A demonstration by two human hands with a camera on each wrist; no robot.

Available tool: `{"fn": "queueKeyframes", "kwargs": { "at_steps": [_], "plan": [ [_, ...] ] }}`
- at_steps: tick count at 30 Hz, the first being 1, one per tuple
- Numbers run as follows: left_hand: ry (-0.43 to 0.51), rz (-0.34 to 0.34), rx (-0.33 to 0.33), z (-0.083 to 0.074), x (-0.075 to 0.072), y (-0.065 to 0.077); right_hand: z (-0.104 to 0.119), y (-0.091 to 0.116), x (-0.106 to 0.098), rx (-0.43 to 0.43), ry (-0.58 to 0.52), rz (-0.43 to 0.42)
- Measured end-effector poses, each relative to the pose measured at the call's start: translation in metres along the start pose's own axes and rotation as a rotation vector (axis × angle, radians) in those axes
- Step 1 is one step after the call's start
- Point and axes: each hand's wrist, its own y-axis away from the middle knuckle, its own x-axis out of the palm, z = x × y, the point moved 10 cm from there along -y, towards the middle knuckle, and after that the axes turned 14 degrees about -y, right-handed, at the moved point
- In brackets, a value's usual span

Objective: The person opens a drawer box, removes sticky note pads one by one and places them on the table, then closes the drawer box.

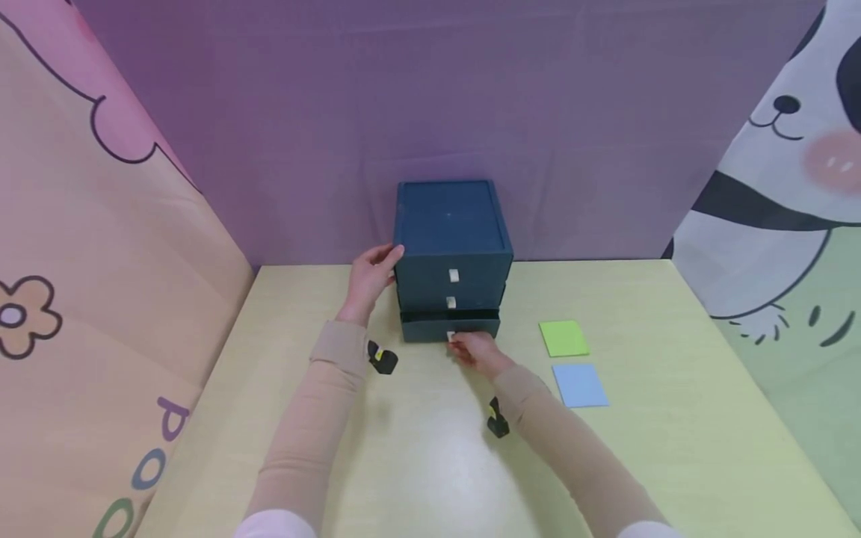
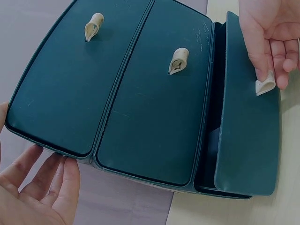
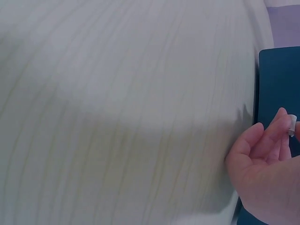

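Counter (image 1: 430, 471): pale-wood.
Left hand (image 1: 368, 280): straight-fingered against blue plastic cabinet (image 1: 451, 217).
Right hand (image 1: 479, 351): pinches white tab (image 2: 266, 85).
Ajar drawer (image 1: 424, 331): likely needs level sliding.

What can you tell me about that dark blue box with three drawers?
The dark blue, plastic-looking drawer box stands upright on the pale wood-look table, near the purple fabric backdrop. It has three stacked drawers, each with a small off-white loop pull. Only the bottom drawer is partly open. The left hand touches the box's left side; the right hand pinches the bottom pull.
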Motion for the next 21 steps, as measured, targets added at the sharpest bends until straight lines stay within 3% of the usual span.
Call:
{"fn": "queueKeyframes", "kwargs": {
  "at_steps": [21],
  "plan": [
    [0.008, 0.008, -0.004, -0.0021, -0.0012, 0.0037, 0.001, 0.0051, -0.0001, -0.038, 0.051, 0.026]
  ]
}}
